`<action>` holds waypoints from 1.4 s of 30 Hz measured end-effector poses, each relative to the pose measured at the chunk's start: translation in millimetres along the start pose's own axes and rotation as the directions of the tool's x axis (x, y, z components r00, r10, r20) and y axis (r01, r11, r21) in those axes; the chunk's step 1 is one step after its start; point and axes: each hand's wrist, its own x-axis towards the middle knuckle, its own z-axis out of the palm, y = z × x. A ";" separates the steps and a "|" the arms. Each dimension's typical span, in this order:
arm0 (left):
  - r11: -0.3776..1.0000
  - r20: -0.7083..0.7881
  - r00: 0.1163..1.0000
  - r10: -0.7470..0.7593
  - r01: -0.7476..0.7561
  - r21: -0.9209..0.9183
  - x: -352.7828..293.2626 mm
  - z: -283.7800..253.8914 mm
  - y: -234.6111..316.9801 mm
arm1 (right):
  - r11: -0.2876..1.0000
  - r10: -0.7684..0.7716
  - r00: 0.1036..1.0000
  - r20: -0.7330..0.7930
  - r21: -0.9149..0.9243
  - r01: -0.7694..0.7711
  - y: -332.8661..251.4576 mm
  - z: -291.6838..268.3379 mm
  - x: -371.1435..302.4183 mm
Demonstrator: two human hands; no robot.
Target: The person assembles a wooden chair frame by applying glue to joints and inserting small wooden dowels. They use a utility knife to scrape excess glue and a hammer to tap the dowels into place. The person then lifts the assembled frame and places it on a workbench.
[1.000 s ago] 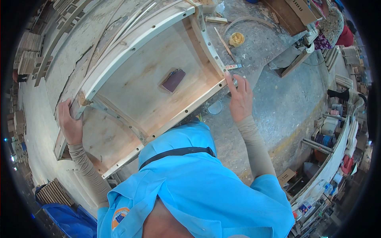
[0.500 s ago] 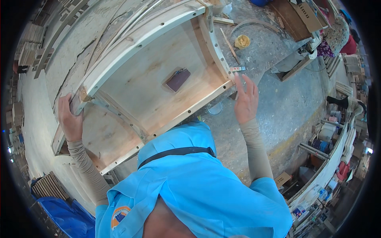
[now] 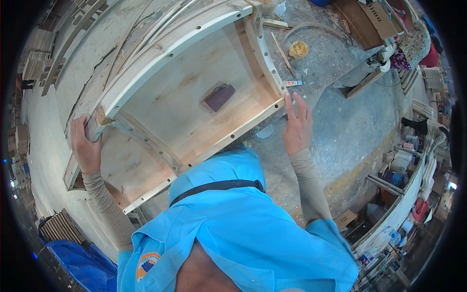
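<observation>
A curved wooden frame (image 3: 232, 136) with dark round holes along its rails and a thin panel (image 3: 175, 87) inside lies in front of me. My left hand (image 3: 85, 147) curls round its left corner, thumb on the near side. At the right corner, my right hand (image 3: 297, 127) has its fingers stretched and slightly apart, the fingertips at the frame's edge; its thumb is hard to make out. A piece of dark reddish-brown sandpaper (image 3: 220, 99) rests on the panel, with something small and dark at its upper edge.
On the work surface beyond the right corner are a tub of yellowish paste (image 3: 298, 49), a thin stick (image 3: 282, 54), a small printed strip (image 3: 292, 83) and a curved strip (image 3: 316, 27). A cardboard box (image 3: 377, 19) stands far right, near another person (image 3: 413, 41). Blue sheeting (image 3: 80, 263) lies lower left.
My right hand has shifted slightly left and down, its fingers closer together at the frame's corner. My left hand and the frame stay put.
</observation>
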 end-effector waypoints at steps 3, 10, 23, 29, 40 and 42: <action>1.000 -0.011 1.000 0.018 -0.018 -0.013 0.5 1.6 -0.1 | 1.000 -0.011 1.000 0.008 -0.020 0.011 0.6 -0.6 3.6; 0.999 0.020 0.999 -0.040 0.040 -0.010 -0.7 1.1 -0.3 | 0.998 -0.056 0.998 -0.020 0.012 0.056 4.5 -3.9 20.1; 0.996 -0.018 0.998 -0.059 0.058 -0.064 0.1 -0.8 5.9 | 0.882 -0.225 0.929 -0.292 0.344 0.322 -87.0 -24.8 125.0; 0.999 -0.067 0.997 -0.040 0.038 -0.036 -4.3 3.8 -1.3 | 0.607 -0.718 0.679 -0.151 0.340 0.718 -225.0 -36.8 181.4; 0.995 -0.236 0.968 -0.087 0.076 -0.057 -32.6 -3.4 0.5 | 0.430 -0.891 0.452 0.044 0.406 0.807 -299.4 -10.6 176.9; 0.996 -0.380 0.920 -0.093 0.082 -0.044 -49.2 -30.3 7.6 | 0.414 -0.899 0.437 0.029 0.382 0.826 -302.2 -9.7 174.8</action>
